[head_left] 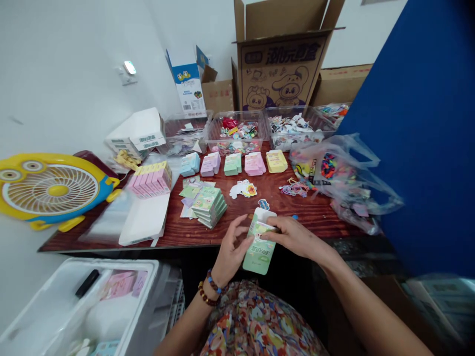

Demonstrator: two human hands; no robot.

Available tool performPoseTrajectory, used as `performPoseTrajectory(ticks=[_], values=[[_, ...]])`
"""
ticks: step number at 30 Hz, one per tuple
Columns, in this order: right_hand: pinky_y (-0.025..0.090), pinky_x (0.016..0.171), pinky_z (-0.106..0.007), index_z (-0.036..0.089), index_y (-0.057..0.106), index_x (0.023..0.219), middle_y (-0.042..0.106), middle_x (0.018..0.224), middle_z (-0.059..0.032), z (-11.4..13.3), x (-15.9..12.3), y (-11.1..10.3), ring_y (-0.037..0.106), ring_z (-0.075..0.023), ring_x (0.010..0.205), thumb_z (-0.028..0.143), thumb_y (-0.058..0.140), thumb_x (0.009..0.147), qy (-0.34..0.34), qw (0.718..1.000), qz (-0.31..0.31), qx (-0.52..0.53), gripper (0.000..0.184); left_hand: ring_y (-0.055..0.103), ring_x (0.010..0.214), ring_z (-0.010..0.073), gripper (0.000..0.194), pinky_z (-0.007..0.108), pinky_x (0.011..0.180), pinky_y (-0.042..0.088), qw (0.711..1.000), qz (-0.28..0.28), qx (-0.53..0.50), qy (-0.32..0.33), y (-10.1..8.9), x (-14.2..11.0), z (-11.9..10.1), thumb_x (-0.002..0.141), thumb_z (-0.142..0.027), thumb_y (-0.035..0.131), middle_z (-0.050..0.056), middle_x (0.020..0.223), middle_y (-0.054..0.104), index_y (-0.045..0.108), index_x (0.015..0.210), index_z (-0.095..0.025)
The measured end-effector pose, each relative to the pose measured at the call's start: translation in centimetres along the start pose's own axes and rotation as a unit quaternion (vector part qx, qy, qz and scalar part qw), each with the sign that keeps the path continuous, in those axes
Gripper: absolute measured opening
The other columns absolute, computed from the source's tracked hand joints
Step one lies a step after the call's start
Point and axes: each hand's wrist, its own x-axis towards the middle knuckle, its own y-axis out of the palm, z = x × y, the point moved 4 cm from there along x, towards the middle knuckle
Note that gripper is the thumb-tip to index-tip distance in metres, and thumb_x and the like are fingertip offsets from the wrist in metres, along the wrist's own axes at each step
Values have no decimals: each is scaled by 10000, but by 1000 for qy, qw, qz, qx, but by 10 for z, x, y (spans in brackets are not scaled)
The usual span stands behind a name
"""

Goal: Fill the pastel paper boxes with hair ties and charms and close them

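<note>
Right-hand fingers (287, 233) clenched on a green box (259, 259) at its open top, left-hand fingers (241, 242) pressed against its side, box held just off the front edge of the desk (174, 236); just beside, a green stack (210, 206) and loose cards (190, 198); farther off, pastel boxes (237, 164) in rows, clear tubs (237, 132) of stickers, and to the right a plastic bag (343, 180) near rubber bands (294, 189)

Five pastel stacks of paper boxes (232, 164), one held green box (259, 257).
</note>
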Motion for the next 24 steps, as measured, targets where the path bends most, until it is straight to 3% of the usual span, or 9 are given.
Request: performPoseTrajectory(ticks=[5,8,12,14,18,21,24], values=[[341,612,-244,193,565,733,600,744,5,9,-3,1,528,-137,668,302,603,901,-19,994,-40,-96,203,609,1121,232,530,344,956,497,994,100,52,17,-4,-1,-3,923,-344,582,97,1245,632,442,1423,-237],[434,728,-278,211,613,908,630,956,-44,10,-9,4,593,-185,849,328,616,898,-45,991,-110,-57,118,643,987,194,538,314,882,520,996,92,-5,11,-5,0,-1,897,-328,629,69,1119,662,449,1394,-235],[520,805,-328,263,532,1223,498,1335,-112,-4,-25,7,614,-202,969,384,691,841,-36,963,-253,91,431,647,941,172,511,287,855,519,996,68,-45,17,-3,-2,-3,871,-306,671,47,1052,667,475,1337,-236],[538,782,-323,270,552,1203,533,1297,-100,-13,-29,13,629,-185,910,400,697,836,-14,954,-259,152,416,650,965,182,504,295,867,518,996,77,-47,14,-1,-3,-4,871,-309,671,54,1081,672,478,1330,-237],[529,781,-305,247,633,1088,628,1114,-63,-19,-28,20,635,-192,925,390,679,856,-10,952,-213,219,276,650,952,192,503,304,857,519,996,82,-35,5,1,-5,-7,873,-328,664,59,1066,674,478,1328,-224],[491,763,-286,222,682,940,653,973,-44,-14,-23,15,620,-181,871,379,637,890,-27,959,-207,191,170,648,954,188,510,297,857,509,995,95,-25,-1,0,-7,-9,878,-326,658,58,1077,672,469,1343,-233],[452,710,-277,204,678,786,626,798,-31,-10,-21,11,582,-168,762,393,554,939,-33,972,-190,134,273,643,999,197,514,313,888,499,991,130,-35,-20,-2,-7,-13,882,-329,649,66,1128,665,460,1352,-241]])
